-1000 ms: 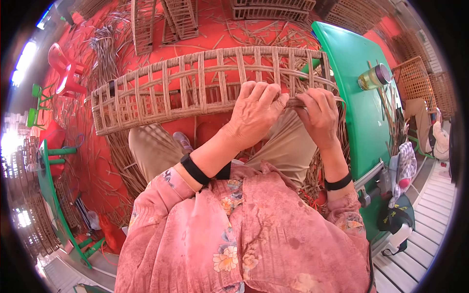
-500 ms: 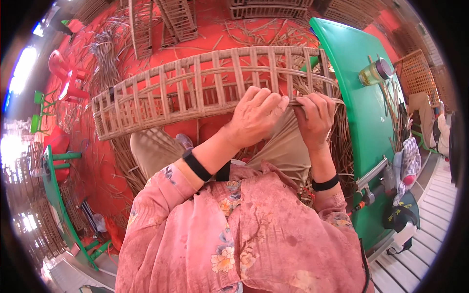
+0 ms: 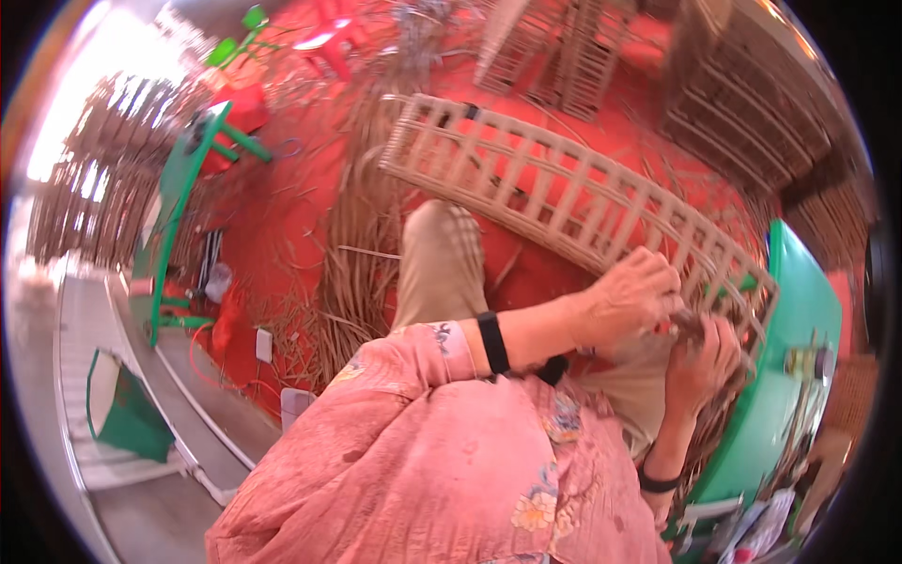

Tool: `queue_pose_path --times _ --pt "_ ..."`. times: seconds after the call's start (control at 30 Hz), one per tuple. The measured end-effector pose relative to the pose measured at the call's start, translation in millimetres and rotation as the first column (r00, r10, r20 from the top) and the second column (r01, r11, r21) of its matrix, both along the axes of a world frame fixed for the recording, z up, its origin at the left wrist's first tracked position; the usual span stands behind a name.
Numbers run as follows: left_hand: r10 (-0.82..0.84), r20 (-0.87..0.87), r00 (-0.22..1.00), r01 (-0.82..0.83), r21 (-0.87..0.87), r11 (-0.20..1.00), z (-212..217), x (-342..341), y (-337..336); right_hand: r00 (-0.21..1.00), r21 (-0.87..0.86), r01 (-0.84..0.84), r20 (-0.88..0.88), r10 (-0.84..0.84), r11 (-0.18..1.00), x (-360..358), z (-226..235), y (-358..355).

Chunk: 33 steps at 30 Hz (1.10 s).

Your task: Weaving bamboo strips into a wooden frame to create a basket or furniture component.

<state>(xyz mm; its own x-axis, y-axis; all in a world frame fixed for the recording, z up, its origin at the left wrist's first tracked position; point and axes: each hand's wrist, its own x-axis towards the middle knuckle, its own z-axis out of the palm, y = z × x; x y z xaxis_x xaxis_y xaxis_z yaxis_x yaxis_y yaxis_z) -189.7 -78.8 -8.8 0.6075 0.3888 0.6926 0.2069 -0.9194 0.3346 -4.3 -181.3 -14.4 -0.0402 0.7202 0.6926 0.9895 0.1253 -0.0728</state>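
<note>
A long brown wicker frame (image 3: 550, 177), with open slats and woven rims, lies slanting across my knees, its right end nearer to me. My left hand (image 3: 628, 296) is closed at its near rim, fingertips pinched together; what they hold is too blurred to make out. Just to the right, my right hand (image 3: 703, 365) is closed with the fingers curled over the near rim. A short dark brown piece (image 3: 689, 325) shows between the two hands, smeared, perhaps part of the weave. Both wrists wear black bands.
A green table (image 3: 799, 310) with a jar (image 3: 810, 363) stands close on my right. Loose brown strips (image 3: 362, 235) cover the red floor at my left. Farther off are another green table (image 3: 183, 216), a green bin (image 3: 127, 409), a red chair (image 3: 329, 42) and stacked wicker pieces (image 3: 742, 103).
The view has swung to the left, so the frame and the right-hand table appear turned and farther right. Both hands stay at the frame's near rim, close together.
</note>
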Motion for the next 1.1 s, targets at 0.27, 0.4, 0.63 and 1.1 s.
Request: queue_pose_path --times 0.27,0.4,0.63,1.1 --pt "0.58 0.227 0.782 -0.598 0.011 0.802 14 -133 46 0.994 -0.08 0.077 0.082 -0.071 0.994 7 -4 1" --pt "0.827 0.293 0.479 -0.834 -0.141 0.533 -13 -221 69 0.984 -0.08 0.072 0.171 -0.058 0.994 20 -4 8" --pt "0.924 0.316 0.216 -0.642 -0.667 0.378 -30 -227 85 0.976 0.023 0.093 0.195 -0.096 0.995 27 -18 20" --pt "0.852 0.478 0.215 0.603 -0.751 0.269 -26 -246 -21 0.969 0.005 0.212 0.13 -0.211 0.977 83 -23 11"
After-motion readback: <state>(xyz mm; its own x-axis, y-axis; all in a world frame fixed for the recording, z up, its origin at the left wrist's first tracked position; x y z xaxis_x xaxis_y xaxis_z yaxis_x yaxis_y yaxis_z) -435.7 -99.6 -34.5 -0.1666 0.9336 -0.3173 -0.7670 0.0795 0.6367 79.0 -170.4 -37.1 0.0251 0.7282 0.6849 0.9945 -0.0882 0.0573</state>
